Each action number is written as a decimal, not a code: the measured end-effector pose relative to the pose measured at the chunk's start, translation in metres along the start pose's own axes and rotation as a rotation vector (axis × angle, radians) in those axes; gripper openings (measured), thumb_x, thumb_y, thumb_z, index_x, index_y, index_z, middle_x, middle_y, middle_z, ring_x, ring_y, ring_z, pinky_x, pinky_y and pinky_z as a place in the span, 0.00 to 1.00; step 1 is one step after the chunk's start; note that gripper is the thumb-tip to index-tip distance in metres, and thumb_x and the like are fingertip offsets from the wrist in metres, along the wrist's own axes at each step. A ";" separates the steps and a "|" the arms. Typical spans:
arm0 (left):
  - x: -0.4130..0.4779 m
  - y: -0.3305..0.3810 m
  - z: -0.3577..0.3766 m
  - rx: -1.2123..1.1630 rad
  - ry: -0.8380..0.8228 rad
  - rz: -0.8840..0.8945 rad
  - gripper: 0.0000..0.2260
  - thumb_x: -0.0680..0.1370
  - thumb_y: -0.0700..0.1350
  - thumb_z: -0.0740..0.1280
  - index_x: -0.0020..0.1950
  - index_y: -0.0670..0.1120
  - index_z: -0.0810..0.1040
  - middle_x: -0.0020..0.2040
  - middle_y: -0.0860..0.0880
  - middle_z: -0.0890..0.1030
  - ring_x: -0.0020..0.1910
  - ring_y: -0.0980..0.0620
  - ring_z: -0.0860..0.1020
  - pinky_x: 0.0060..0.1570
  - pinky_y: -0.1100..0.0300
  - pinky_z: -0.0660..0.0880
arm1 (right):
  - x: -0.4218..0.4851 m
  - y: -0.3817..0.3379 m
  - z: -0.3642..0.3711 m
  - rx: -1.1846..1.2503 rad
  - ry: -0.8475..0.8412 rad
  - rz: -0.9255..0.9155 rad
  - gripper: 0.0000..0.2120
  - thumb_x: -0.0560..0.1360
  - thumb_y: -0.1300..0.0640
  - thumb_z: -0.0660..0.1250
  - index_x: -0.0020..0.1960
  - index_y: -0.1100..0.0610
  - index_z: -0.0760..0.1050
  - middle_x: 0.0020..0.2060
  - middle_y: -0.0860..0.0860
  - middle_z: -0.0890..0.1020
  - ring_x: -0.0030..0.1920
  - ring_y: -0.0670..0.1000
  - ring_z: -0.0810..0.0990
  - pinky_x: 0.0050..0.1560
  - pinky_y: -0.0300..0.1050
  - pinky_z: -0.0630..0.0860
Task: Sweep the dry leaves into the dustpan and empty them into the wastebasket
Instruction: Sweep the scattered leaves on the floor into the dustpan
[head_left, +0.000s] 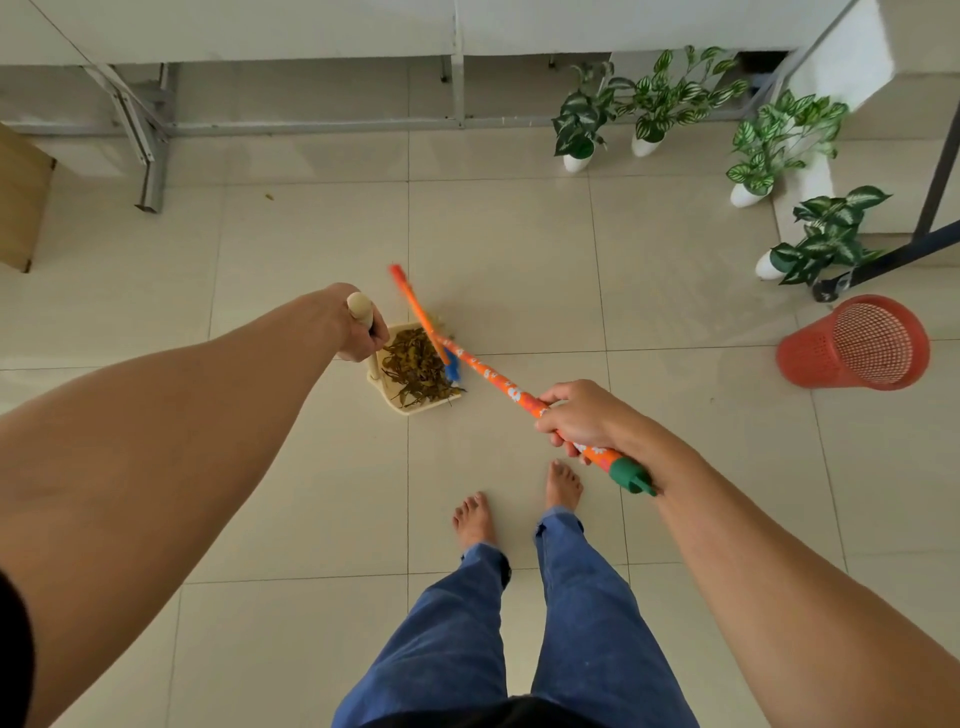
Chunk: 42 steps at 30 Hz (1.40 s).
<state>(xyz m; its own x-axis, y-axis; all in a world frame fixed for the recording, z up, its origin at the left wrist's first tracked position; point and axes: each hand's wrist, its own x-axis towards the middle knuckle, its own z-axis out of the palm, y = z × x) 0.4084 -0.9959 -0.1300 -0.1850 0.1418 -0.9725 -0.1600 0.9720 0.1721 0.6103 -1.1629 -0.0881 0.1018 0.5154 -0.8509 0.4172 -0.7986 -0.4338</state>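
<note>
**Leaves in the pan, basket off to the right**

On the tiled floor (519, 234), a red mesh wastebasket (852, 343) lies tipped on its side. The orange flowered broom (493, 376) slants from the right grip (582, 415) — clenched round its handle near the green cap — down to the cream dustpan (382, 387), well apart from the basket. Dry leaves (415, 364) heap inside the pan; the left grip (361, 332) grasps its upright wooden handle.

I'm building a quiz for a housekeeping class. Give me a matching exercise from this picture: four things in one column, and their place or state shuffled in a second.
Things: 1 dry leaves; 2 wastebasket; 3 broom; 4 dustpan handle.
States: A gripped by the right hand; B red, on the floor; C gripped by the left hand; D heaped in the dustpan.
Pairs: 1-D; 2-B; 3-A; 4-C.
</note>
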 end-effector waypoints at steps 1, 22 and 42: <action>0.015 -0.028 -0.002 0.291 0.062 -0.033 0.13 0.80 0.34 0.57 0.62 0.43 0.73 0.51 0.42 0.78 0.43 0.48 0.80 0.43 0.60 0.79 | -0.003 0.002 -0.004 0.000 -0.017 -0.012 0.19 0.75 0.62 0.66 0.66 0.57 0.75 0.32 0.53 0.77 0.20 0.46 0.73 0.22 0.37 0.69; 0.120 -0.213 -0.005 0.985 -0.040 0.467 0.25 0.87 0.38 0.51 0.83 0.39 0.49 0.81 0.42 0.57 0.81 0.46 0.57 0.81 0.56 0.54 | -0.018 -0.001 -0.013 -0.144 -0.033 -0.066 0.19 0.74 0.62 0.67 0.64 0.54 0.75 0.31 0.52 0.78 0.19 0.44 0.74 0.19 0.33 0.68; 0.071 -0.284 0.006 1.335 0.066 0.496 0.23 0.87 0.39 0.51 0.82 0.37 0.52 0.79 0.41 0.60 0.80 0.48 0.60 0.80 0.56 0.55 | 0.004 -0.051 -0.057 -0.461 0.063 -0.077 0.10 0.72 0.61 0.65 0.52 0.62 0.79 0.33 0.57 0.81 0.28 0.55 0.79 0.29 0.42 0.75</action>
<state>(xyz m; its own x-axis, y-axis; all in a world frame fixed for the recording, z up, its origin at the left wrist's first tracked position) 0.4470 -1.2611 -0.2491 -0.0006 0.5412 -0.8409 0.9451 0.2751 0.1764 0.6411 -1.1020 -0.0522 0.1035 0.5972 -0.7954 0.7818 -0.5432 -0.3061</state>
